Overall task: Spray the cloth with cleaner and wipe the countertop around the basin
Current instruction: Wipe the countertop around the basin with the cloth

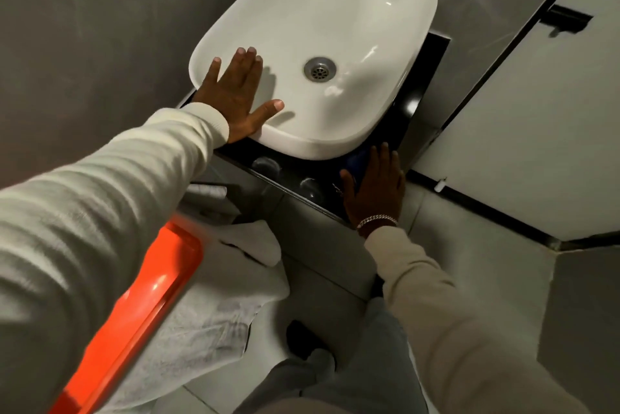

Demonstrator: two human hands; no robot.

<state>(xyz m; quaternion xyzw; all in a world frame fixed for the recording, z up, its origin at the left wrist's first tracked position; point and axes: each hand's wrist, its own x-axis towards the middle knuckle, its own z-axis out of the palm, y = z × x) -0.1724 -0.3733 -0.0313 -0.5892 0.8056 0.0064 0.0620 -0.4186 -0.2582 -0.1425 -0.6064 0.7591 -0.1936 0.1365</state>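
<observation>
A white basin (pixel 352 27) with a metal drain (pixel 319 69) stands on a glossy black countertop (pixel 288 175). My left hand (pixel 236 95) lies flat, fingers spread, on the basin's near-left rim and holds nothing. My right hand (pixel 374 188) presses flat on a dark blue cloth (pixel 357 160) at the countertop's front right corner, just under the basin's edge. Most of the cloth is hidden beneath my palm and fingers. No spray bottle is in view.
An orange plastic object (pixel 134 296) stands low at the left, with white towels (pixel 214 309) draped beside it. Grey walls rise behind the basin. A pale partition (pixel 523 131) with dark edging closes the right side. My legs and a dark shoe (pixel 302 336) are below.
</observation>
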